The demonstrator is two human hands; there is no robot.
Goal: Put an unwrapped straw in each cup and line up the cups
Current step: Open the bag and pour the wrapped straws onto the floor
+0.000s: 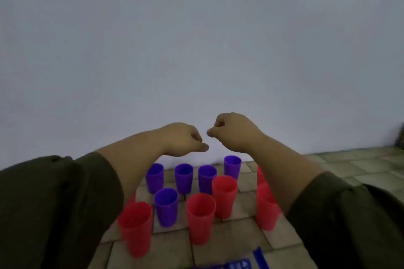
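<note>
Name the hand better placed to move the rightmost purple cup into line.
Right. The right hand hangs almost directly above the rightmost purple cup, while the left hand sits further left, above the other purple cups. Both hands' fingers are curled.

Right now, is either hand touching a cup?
No: the left hand and right hand are both up in front of the wall, apart from the cups below.
</note>
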